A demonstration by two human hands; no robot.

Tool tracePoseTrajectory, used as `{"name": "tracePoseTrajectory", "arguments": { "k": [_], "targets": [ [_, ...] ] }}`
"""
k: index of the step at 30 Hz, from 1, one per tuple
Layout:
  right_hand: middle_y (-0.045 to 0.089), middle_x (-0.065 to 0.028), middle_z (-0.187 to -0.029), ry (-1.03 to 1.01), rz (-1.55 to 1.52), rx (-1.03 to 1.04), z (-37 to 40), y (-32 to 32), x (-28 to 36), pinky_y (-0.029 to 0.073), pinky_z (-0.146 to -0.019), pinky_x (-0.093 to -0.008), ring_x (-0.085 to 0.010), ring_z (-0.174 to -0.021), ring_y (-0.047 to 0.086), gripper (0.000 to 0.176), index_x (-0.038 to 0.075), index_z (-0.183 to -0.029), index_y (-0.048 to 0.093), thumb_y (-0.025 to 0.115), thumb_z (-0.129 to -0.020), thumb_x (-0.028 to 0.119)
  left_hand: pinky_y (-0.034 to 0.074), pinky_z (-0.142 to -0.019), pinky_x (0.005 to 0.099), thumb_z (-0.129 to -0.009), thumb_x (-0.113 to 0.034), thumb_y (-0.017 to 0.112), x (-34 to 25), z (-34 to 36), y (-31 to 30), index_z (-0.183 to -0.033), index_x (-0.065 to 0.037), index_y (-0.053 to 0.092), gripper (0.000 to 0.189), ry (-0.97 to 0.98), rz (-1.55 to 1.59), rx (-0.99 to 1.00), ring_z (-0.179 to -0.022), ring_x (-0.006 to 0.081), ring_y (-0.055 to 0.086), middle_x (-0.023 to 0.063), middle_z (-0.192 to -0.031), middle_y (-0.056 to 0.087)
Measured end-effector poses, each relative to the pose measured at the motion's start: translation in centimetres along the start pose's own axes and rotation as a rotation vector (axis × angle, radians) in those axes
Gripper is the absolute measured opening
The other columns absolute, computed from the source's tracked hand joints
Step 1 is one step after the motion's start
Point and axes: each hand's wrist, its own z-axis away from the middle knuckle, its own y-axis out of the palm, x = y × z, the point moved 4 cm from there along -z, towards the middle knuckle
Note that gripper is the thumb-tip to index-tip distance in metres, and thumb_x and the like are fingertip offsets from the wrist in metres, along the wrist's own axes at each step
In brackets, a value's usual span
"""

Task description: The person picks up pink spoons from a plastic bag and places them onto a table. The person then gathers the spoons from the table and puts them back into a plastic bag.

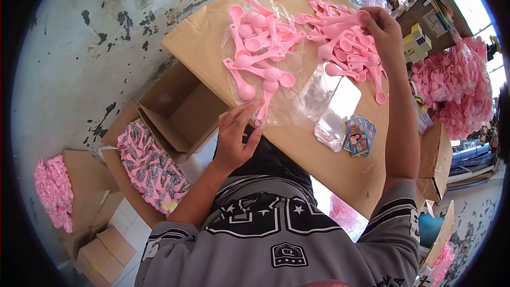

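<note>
Many pink loose spoons (345, 48) lie in a heap on the far right part of the cardboard sheet (329, 170) that I use as a table. My right hand (383, 29) is up over that heap, and its finger and thumb pinch the end of a long spoon (340, 20). My left hand (234, 141) is at the near edge of the sheet. Its fingers are long and almost straight, with the tips on the near end of the clear bag (255, 69) that is full of spoons. I cannot tell if they squeeze it or just touch it. I think I am at the picking step, getting one spoon to go with the others. The next move would need a soft pull so the heap does not slide. Empty clear bags (332, 103) and little picture cards (359, 135) lie on the sheet near its right side. Below the sheet's left side stands an open box (180, 109), and by it a box of packed spoons (151, 167). The grey floor (64, 64) past the sheet has dark chipped spots.
</note>
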Motion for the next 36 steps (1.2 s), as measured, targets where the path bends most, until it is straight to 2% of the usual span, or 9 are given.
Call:
{"name": "tracePoseTrajectory", "arguments": {
  "k": [3,6,8,10,12,20,26,32,36],
  "targets": [
    [0.074,-0.0169,-0.123,-0.272,0.789,-0.381,1.3,-0.4,1.6,0.052,-0.105,-0.0499,-0.0380,-0.121,0.066,0.039,0.012,-0.136,0.071,0.077,-0.097,0.012,0.042,-0.109,0.0425,-0.102,-0.020,0.075,-0.1,0.2,0.0,-0.152,-0.001,0.061,0.055,-0.005,0.031,-0.023,-0.133,0.0279,0.065,0.0118,-0.150,0.071],
    [0.075,-0.0138,-0.124,-0.379,0.568,-0.229,2.8,2.7,2.7,0.052,-0.107,-0.0488,-0.0362,-0.121,0.067,0.037,0.012,-0.132,0.073,0.078,-0.096,0.010,0.042,-0.109,0.0430,-0.103,-0.023,0.075,0.1,0.7,0.1,-0.152,-0.001,0.060,0.056,-0.052,0.029,-0.032,-0.132,0.0276,0.065,0.0136,-0.150,0.070],
    [0.075,-0.0135,-0.127,-0.115,0.049,0.231,4.6,6.4,4.0,0.052,-0.110,-0.0487,-0.0354,-0.125,0.066,0.034,0.011,-0.128,0.075,0.078,-0.095,0.008,0.041,-0.110,0.0432,-0.103,-0.024,0.074,-0.2,0.3,0.0,-0.151,-0.001,0.062,0.054,-0.041,0.001,-0.002,-0.132,0.0275,0.066,0.0139,-0.149,0.070],
    [0.075,-0.0150,-0.130,-0.235,0.039,0.581,6.6,10.3,4.8,0.054,-0.109,-0.0468,-0.0335,-0.126,0.067,0.031,0.010,-0.126,0.077,0.078,-0.095,0.009,0.040,-0.110,0.0434,-0.103,-0.026,0.074,-0.6,-0.2,0.0,-0.149,-0.003,0.064,0.052,-0.019,-0.030,0.029,-0.132,0.0273,0.065,0.0139,-0.148,0.071],
    [0.074,-0.0166,-0.131,-0.503,0.102,0.592,8.5,12.3,6.8,0.056,-0.105,-0.0467,-0.0354,-0.125,0.068,0.039,0.009,-0.133,0.074,0.078,-0.095,0.010,0.039,-0.111,0.0435,-0.103,-0.027,0.074,-0.9,-0.5,0.0,-0.147,-0.004,0.067,0.050,0.002,-0.074,0.047,-0.133,0.0270,0.065,0.0135,-0.148,0.071],
    [0.069,-0.0185,-0.120,-0.431,0.104,0.722,9.7,15.3,7.6,0.056,-0.097,-0.0518,-0.0402,-0.114,0.069,0.051,0.011,-0.140,0.066,0.074,-0.090,0.002,0.038,-0.114,0.0429,-0.102,-0.025,0.073,-1.2,-0.7,-0.2,-0.142,-0.005,0.070,0.045,-0.019,-0.073,0.065,-0.136,0.0285,0.065,0.0137,-0.145,0.073],
    [0.071,-0.0151,-0.115,-0.263,-0.023,0.708,9.1,12.8,7.3,0.057,-0.095,-0.0461,-0.0350,-0.108,0.070,0.044,0.007,-0.132,0.071,0.077,-0.088,0.002,0.039,-0.112,0.0430,-0.102,-0.024,0.073,-1.2,-0.7,-0.2,-0.142,-0.006,0.070,0.044,-0.016,-0.062,0.066,-0.135,0.0280,0.065,0.0123,-0.144,0.074],
    [0.075,-0.0064,-0.119,-0.125,-0.143,0.719,6.2,7.9,6.8,0.059,-0.095,-0.0327,-0.0161,-0.103,0.071,0.038,0.006,-0.131,0.073,0.077,-0.094,-0.003,0.039,-0.112,0.0435,-0.102,-0.023,0.073,-1.1,-0.8,-0.2,-0.141,-0.006,0.070,0.042,-0.012,-0.051,0.065,-0.137,0.0272,0.065,0.0098,-0.145,0.075],
    [0.073,-0.0004,-0.122,-0.050,-0.165,0.513,2.6,3.2,5.4,0.056,-0.095,-0.0246,-0.0060,-0.103,0.067,0.038,0.002,-0.136,0.069,0.074,-0.100,-0.007,0.038,-0.112,0.0435,-0.102,-0.023,0.073,-1.0,-0.8,0.0,-0.141,-0.007,0.069,0.042,-0.009,-0.046,0.066,-0.138,0.0262,0.065,0.0080,-0.145,0.075]
  ]
}}
